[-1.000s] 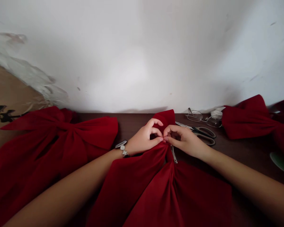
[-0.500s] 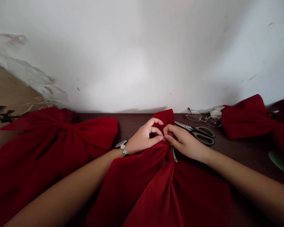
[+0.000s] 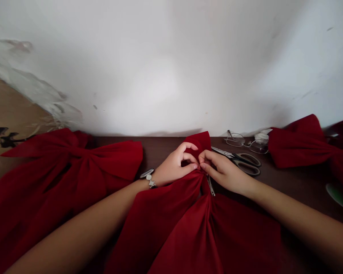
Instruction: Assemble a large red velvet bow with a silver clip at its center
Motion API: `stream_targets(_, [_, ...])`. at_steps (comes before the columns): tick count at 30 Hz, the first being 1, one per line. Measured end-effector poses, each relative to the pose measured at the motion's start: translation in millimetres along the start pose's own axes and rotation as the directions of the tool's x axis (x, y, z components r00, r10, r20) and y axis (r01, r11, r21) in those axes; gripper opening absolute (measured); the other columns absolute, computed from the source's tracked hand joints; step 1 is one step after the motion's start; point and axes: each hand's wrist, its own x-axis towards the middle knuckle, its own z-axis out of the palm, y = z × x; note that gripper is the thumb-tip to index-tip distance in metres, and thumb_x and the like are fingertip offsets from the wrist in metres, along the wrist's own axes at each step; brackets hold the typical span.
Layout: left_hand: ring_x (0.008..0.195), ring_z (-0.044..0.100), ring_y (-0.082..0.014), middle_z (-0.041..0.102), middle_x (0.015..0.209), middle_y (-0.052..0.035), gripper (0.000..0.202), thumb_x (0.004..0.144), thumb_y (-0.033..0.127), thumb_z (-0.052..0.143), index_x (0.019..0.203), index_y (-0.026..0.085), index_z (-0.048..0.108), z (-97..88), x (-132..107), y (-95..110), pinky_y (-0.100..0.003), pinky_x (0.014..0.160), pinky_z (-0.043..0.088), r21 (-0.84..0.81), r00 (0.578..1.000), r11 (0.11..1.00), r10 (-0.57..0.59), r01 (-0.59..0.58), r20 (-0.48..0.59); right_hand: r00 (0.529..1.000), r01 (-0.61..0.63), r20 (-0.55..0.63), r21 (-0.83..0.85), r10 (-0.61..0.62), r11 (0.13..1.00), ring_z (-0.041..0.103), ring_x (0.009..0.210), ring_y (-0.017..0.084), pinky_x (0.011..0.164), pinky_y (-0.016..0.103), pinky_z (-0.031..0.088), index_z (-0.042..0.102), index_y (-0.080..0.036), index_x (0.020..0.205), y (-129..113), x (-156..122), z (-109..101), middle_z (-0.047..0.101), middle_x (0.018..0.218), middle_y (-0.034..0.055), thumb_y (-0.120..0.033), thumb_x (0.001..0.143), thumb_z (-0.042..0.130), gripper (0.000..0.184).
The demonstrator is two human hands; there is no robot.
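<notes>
While the left hand (image 3: 173, 165) and right hand (image 3: 221, 169) are pinching the gathered middle of a red velvet bow (image 3: 165, 224), a metal hair clip (image 3: 210, 185) is sitting just below the grip, with scissors (image 3: 234, 155) lying beside it on the counter (image 3: 171, 144).

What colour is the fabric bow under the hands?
The large fabric bow is deep red, unpatterned; best seen in the head view.

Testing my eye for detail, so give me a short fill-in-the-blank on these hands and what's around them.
The left hand and right hand pinch the gathered centre of a ____ fabric bow.
The silver bracelet watch is on the ____ wrist.
The steel scissors with dark looped handles lie closest to the ____ hand.

Missing words: red; left; right.
</notes>
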Motion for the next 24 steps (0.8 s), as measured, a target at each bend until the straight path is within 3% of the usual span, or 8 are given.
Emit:
stream_targets(6, [0.081, 0.062, -0.0124, 0.064, 0.082, -0.0022, 0.035, 0.082, 0.017, 0.058, 0.112, 0.018, 0.039, -0.8, 0.1, -1.7, -0.028, 0.082, 0.043, -0.015, 0.999, 1.0, -0.016, 0.015, -0.03, 0.999, -0.014, -0.036, 0.084, 0.017, 0.996, 0.051, 0.065, 0.012, 0.06, 0.023, 0.042, 0.052, -0.02, 0.086, 8.9, -1.3, 2.0, 0.055, 0.075, 0.0001, -0.021, 0.083, 0.054, 0.003])
stream_targets(13, [0.083, 0.062, -0.0135, 0.065, 0.082, -0.0022, 0.034, 0.082, 0.017, 0.058, 0.11, 0.018, 0.038, 0.0, 0.1, 0.2, -0.029, 0.083, 0.043, -0.037, 0.997, 0.998, -0.053, 0.051, -0.056, 0.991, -0.012, -0.131, -0.022, 0.01, 1.0, 0.051, 0.056, 0.01, 0.051, 0.022, 0.039, 0.061, -0.019, 0.086, 8.2, -2.8, 2.6, 0.062, 0.074, 0.0004, -0.02, 0.078, 0.061, 0.008])
stream_targets(20, [0.083, 0.063, -0.0139, 0.064, 0.081, -0.002, 0.034, 0.082, 0.018, 0.059, 0.109, 0.018, 0.038, 1.3, 0.3, -2.3, -0.028, 0.082, 0.043, -0.036, 0.997, 0.999, -0.039, 0.036, -0.072, 0.994, -0.045, -0.098, 0.066, 0.051, 0.997, 0.05, 0.055, 0.009, 0.051, 0.022, 0.04, 0.058, -0.02, 0.093, 7.3, -2.5, 1.6, 0.067, 0.084, 0.0008, -0.02, 0.076, 0.064, 0.019])
stream_targets(24, [0.08, 0.063, -0.013, 0.064, 0.08, -0.0015, 0.033, 0.082, 0.018, 0.059, 0.108, 0.018, 0.039, 1.8, 1.0, -2.3, -0.028, 0.081, 0.043, -0.036, 0.996, 0.998, -0.045, 0.042, -0.083, 0.991, -0.097, -0.072, 0.165, 0.11, 0.981, 0.051, 0.057, 0.01, 0.055, 0.024, 0.042, 0.057, -0.019, 0.091, 8.0, -0.6, 1.0, 0.066, 0.078, 0.0009, -0.021, 0.077, 0.063, 0.015])
